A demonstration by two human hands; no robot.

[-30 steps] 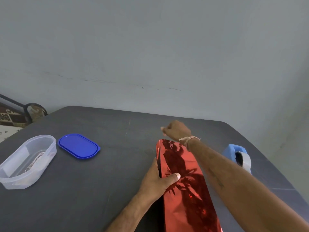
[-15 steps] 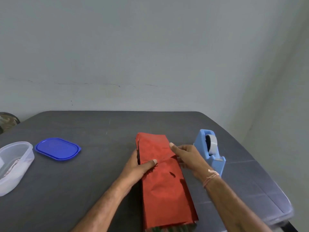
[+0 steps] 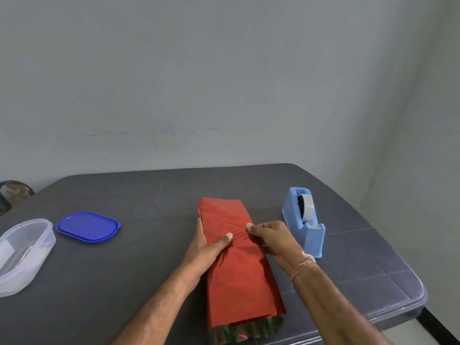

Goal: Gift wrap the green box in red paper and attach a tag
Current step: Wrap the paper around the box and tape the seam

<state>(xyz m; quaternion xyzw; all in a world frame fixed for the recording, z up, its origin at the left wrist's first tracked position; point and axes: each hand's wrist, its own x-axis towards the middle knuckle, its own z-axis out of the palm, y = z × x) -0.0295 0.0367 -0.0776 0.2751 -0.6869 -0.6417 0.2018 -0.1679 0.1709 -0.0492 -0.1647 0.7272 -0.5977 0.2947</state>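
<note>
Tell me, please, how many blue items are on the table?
2. A blue lid lies at the left, beside the clear container; a blue tape dispenser stands right of the red-wrapped box. None appears hidden.

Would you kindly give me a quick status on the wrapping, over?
Left hand grips the red paper, thumb on top. Right hand pinches its right edge. Green box covered, near end showing. Tape dispenser beside right hand, not blocking.
</note>
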